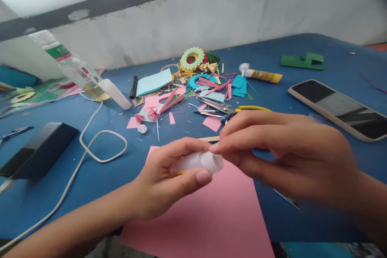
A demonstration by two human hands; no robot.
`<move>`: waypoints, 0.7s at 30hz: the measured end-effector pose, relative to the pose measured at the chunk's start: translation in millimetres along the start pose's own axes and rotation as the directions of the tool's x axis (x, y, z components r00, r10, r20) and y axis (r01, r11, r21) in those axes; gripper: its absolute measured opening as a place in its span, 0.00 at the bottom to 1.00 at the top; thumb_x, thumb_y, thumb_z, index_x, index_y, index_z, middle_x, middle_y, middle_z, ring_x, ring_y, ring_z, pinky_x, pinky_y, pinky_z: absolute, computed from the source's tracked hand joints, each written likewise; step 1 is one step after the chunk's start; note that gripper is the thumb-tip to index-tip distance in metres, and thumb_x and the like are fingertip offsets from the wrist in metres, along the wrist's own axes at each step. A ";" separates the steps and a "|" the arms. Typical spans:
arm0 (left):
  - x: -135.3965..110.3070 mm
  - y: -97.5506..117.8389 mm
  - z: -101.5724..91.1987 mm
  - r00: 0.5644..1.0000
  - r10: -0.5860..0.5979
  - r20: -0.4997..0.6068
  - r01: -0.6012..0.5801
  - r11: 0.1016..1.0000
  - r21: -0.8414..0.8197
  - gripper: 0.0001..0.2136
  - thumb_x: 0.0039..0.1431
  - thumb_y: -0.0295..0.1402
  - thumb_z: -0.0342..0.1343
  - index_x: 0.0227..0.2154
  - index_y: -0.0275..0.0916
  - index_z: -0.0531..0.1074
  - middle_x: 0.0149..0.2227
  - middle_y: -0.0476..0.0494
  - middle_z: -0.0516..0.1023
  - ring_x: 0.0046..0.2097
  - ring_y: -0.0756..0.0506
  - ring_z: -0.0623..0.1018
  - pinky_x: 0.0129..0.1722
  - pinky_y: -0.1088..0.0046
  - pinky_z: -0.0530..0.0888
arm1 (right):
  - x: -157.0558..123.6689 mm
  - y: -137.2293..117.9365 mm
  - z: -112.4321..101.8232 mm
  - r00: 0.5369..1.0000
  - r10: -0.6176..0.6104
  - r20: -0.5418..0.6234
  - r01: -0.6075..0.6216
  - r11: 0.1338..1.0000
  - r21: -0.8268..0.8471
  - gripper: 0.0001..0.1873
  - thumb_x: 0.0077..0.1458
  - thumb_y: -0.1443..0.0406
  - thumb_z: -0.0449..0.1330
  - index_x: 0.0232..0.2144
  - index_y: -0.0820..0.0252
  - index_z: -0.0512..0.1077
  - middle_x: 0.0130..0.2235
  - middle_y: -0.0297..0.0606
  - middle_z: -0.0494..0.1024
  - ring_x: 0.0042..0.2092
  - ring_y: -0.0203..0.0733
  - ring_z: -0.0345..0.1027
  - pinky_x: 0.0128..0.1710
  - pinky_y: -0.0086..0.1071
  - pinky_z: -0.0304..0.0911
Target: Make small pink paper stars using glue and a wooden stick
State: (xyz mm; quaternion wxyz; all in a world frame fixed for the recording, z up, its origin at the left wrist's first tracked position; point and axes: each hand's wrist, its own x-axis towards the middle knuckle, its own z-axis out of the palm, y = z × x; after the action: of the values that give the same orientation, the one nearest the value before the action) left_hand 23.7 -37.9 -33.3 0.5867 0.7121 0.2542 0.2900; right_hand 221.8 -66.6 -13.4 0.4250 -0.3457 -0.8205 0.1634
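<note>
My left hand (169,177) is wrapped round a small translucent white glue tube (196,162), held sideways above a pink sheet of paper (211,221). The fingers of my right hand (284,153) pinch the tube's right end, where its cap sits. Both hands hover low over the blue table (45,201). Whether the right hand also holds something small under its palm is hidden.
Paper scraps, scissors (229,109) and paper flowers (193,58) litter the table's middle. A second glue bottle (261,74) lies behind them, a phone (338,109) at right, green card (302,61) far right. A lying clear bottle (84,74), black box (39,149) and white cable (99,145) sit left.
</note>
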 end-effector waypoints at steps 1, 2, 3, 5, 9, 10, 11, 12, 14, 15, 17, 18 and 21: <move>-0.4 -0.6 0.0 1.000 0.003 -0.007 -0.003 1.000 0.012 0.10 0.56 0.40 0.55 0.38 0.42 0.71 0.28 0.48 0.71 0.26 0.52 0.68 0.21 0.81 0.68 | 0.1 -0.5 0.3 1.000 0.002 -0.021 -0.002 1.000 -0.012 0.08 0.54 0.72 0.56 0.34 0.58 0.72 0.31 0.33 0.76 0.31 0.31 0.70 0.26 0.23 0.67; -0.7 -1.1 0.0 1.000 0.010 -0.018 -0.009 1.000 0.026 0.10 0.56 0.39 0.55 0.39 0.42 0.71 0.29 0.48 0.72 0.26 0.52 0.69 0.22 0.81 0.68 | 0.2 -1.0 0.6 0.999 0.009 -0.043 -0.010 1.000 -0.029 0.07 0.53 0.72 0.57 0.33 0.57 0.73 0.30 0.33 0.76 0.30 0.31 0.69 0.25 0.23 0.66; -1.0 -1.7 0.0 0.999 0.020 -0.029 -0.019 0.999 0.042 0.10 0.56 0.38 0.55 0.40 0.42 0.71 0.30 0.47 0.72 0.26 0.52 0.69 0.22 0.81 0.69 | 0.3 -1.6 0.9 0.998 0.019 -0.068 -0.022 0.999 -0.048 0.06 0.53 0.71 0.58 0.31 0.57 0.73 0.29 0.32 0.76 0.28 0.31 0.69 0.23 0.23 0.66; -1.2 -2.3 0.4 0.997 0.048 -0.054 -0.044 0.996 0.080 0.11 0.55 0.37 0.57 0.41 0.42 0.71 0.32 0.47 0.74 0.26 0.52 0.71 0.23 0.81 0.70 | 0.4 -2.4 1.2 0.992 0.043 -0.117 -0.053 0.995 -0.080 0.04 0.52 0.69 0.60 0.28 0.55 0.73 0.27 0.31 0.76 0.26 0.31 0.69 0.22 0.23 0.65; -0.1 -2.0 2.1 0.990 0.114 -0.088 -0.097 0.980 0.176 0.11 0.53 0.35 0.59 0.39 0.40 0.72 0.30 0.47 0.76 0.24 0.53 0.71 0.21 0.81 0.69 | 0.7 -3.0 1.0 0.985 0.087 -0.152 -0.104 0.989 -0.106 0.04 0.50 0.69 0.61 0.25 0.56 0.72 0.25 0.30 0.76 0.26 0.32 0.69 0.22 0.24 0.65; 0.4 -1.8 2.6 0.986 0.134 -0.100 -0.111 0.972 0.207 0.11 0.52 0.34 0.60 0.39 0.40 0.71 0.30 0.47 0.77 0.24 0.53 0.71 0.21 0.81 0.69 | 0.8 -2.9 1.0 0.985 0.100 -0.141 -0.117 0.986 -0.120 0.04 0.49 0.70 0.61 0.24 0.57 0.72 0.25 0.31 0.76 0.26 0.32 0.69 0.21 0.24 0.64; 0.9 -1.8 3.0 0.980 0.161 -0.116 -0.130 0.961 0.242 0.11 0.52 0.33 0.61 0.39 0.40 0.71 0.30 0.47 0.77 0.25 0.53 0.72 0.22 0.81 0.69 | 0.9 -2.7 0.9 0.986 0.104 -0.127 -0.121 0.984 -0.133 0.04 0.49 0.70 0.61 0.24 0.57 0.73 0.25 0.31 0.76 0.26 0.32 0.69 0.21 0.24 0.64; 1.3 -2.0 3.4 0.971 0.198 -0.134 -0.154 0.947 0.283 0.12 0.51 0.32 0.61 0.39 0.40 0.71 0.31 0.47 0.77 0.27 0.52 0.73 0.24 0.80 0.70 | 0.9 -2.4 0.9 0.989 0.104 -0.109 -0.119 0.983 -0.142 0.04 0.49 0.70 0.61 0.24 0.58 0.73 0.25 0.32 0.77 0.26 0.32 0.69 0.21 0.24 0.64; 2.1 -3.0 4.1 0.945 0.287 -0.158 -0.211 0.902 0.376 0.13 0.50 0.30 0.62 0.39 0.40 0.71 0.34 0.47 0.77 0.31 0.51 0.75 0.29 0.80 0.71 | 0.6 -1.4 1.0 0.993 0.097 -0.074 -0.106 0.985 -0.137 0.03 0.50 0.70 0.61 0.25 0.60 0.74 0.26 0.33 0.77 0.26 0.32 0.69 0.22 0.24 0.64; 2.3 -3.7 4.5 0.930 0.334 -0.157 -0.243 0.875 0.419 0.13 0.49 0.29 0.63 0.39 0.40 0.71 0.34 0.47 0.77 0.33 0.51 0.75 0.31 0.79 0.71 | 0.3 -0.9 1.1 0.994 0.094 -0.062 -0.101 0.986 -0.132 0.03 0.51 0.69 0.61 0.26 0.61 0.74 0.26 0.34 0.77 0.26 0.32 0.69 0.22 0.24 0.64; 2.2 -5.6 5.5 0.905 0.402 -0.137 -0.294 0.826 0.481 0.14 0.48 0.28 0.63 0.39 0.40 0.70 0.36 0.47 0.77 0.35 0.50 0.75 0.34 0.78 0.71 | -0.7 0.2 1.7 0.995 0.086 -0.045 -0.092 0.987 -0.135 0.04 0.52 0.68 0.60 0.27 0.61 0.75 0.27 0.34 0.77 0.26 0.32 0.69 0.23 0.25 0.64; 1.9 -6.6 6.1 0.898 0.421 -0.130 -0.306 0.809 0.502 0.14 0.48 0.28 0.63 0.39 0.40 0.70 0.36 0.46 0.77 0.36 0.50 0.75 0.35 0.78 0.71 | -1.4 0.7 2.3 0.996 0.082 -0.037 -0.087 0.985 -0.148 0.04 0.53 0.68 0.60 0.28 0.60 0.75 0.27 0.34 0.77 0.27 0.31 0.69 0.24 0.25 0.64; 0.7 -9.3 8.1 0.891 0.437 -0.125 -0.296 0.767 0.570 0.13 0.49 0.28 0.63 0.39 0.40 0.70 0.37 0.44 0.76 0.37 0.48 0.75 0.36 0.75 0.72 | -3.8 1.5 5.7 0.998 0.055 -0.008 -0.056 0.977 -0.204 0.06 0.54 0.69 0.58 0.28 0.60 0.75 0.28 0.34 0.77 0.29 0.31 0.69 0.26 0.24 0.64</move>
State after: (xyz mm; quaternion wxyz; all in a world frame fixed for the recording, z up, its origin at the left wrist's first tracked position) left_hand 29.7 -41.3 -43.6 0.2584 0.8405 0.2516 0.4044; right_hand 219.3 -68.1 -19.8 0.3836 -0.4105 -0.8224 0.0895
